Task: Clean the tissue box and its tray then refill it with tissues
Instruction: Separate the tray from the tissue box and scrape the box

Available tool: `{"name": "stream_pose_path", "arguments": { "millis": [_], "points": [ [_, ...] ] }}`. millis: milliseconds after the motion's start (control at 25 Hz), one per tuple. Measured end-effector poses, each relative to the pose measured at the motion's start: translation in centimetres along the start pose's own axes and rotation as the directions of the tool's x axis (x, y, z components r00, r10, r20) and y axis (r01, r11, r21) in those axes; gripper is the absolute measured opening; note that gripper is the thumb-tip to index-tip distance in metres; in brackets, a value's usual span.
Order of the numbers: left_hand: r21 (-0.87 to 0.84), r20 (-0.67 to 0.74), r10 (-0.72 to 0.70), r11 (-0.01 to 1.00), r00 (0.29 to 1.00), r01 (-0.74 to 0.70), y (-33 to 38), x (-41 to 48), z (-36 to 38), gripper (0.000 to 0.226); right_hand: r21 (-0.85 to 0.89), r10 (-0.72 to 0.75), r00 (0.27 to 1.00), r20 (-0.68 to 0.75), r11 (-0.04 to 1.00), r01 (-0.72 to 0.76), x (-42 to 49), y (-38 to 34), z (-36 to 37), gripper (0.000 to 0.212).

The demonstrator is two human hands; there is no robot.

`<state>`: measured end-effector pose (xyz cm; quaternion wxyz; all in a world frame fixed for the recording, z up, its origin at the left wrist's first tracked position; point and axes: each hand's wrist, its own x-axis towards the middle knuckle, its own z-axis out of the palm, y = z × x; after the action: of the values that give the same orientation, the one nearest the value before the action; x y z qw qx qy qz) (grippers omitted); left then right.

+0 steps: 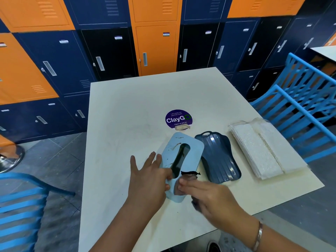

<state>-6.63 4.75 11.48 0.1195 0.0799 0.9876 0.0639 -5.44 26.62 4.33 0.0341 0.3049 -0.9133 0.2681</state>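
Fingers (182, 184) of the right hand (209, 195) lie out flat and blurred, pressing a dark cloth (189, 176) onto the near end of the tissue box (181, 148). More of that cloth bunches under the palm. The left hand (147, 179) steadies the box from its near-left edge: the thumb is hooked over the top face beside the slot and the other fingers are spread straight along the box's left side.

The pale blue box lies flat at the near middle of the table (127, 115), slot up, with dark smears across its top. Just beside it on the right sits the navy tray (218, 157), ridged side showing, its near corner close to the right hand's knuckles. Further right, apart from the tray, is a wrapped stack of white tissues (261, 150), near the table's right edge.

Behind the box a round purple ClayGo sticker (179, 119) is stuck to the tabletop. Blue slatted chairs (300, 106) crowd the right side, and another is at the left. Orange and navy lockers (154, 42) fill the wall behind. A metal bracelet (259, 235) circles the right wrist.
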Motion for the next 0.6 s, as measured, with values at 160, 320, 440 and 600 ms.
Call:
{"name": "stream_pose_path", "arguments": {
  "millis": [160, 320, 440, 600],
  "points": [
    [-0.011, 0.001, 0.001, 1.000, 1.000, -0.001, -0.02, 0.15, 0.22, 0.027, -0.002, -0.019, 0.999, -0.035, 1.000, 0.019, -0.26, -0.74, 0.65, 0.070],
    [-0.037, 0.000, 0.012, 0.999, 1.000, -0.012, -0.02, 0.20, 0.23, 0.028, 0.031, 0.113, 0.983, -0.144, 0.993, -0.110, -0.34, -0.13, 0.45, 0.076],
    [-0.034, 0.003, 0.017, 0.999, 1.000, -0.017, -0.06, 0.15, 0.15, 0.028, -0.095, -0.082, 0.995, -0.058, 0.993, 0.077, -0.86, -0.75, 1.10, 0.072],
    [-0.047, -0.001, 0.020, 0.999, 1.000, -0.020, 0.10, 0.16, 0.12, 0.026, -0.040, 0.023, 0.990, -0.136, 0.999, -0.029, -0.53, -0.22, 1.04, 0.068]
  ]
}}
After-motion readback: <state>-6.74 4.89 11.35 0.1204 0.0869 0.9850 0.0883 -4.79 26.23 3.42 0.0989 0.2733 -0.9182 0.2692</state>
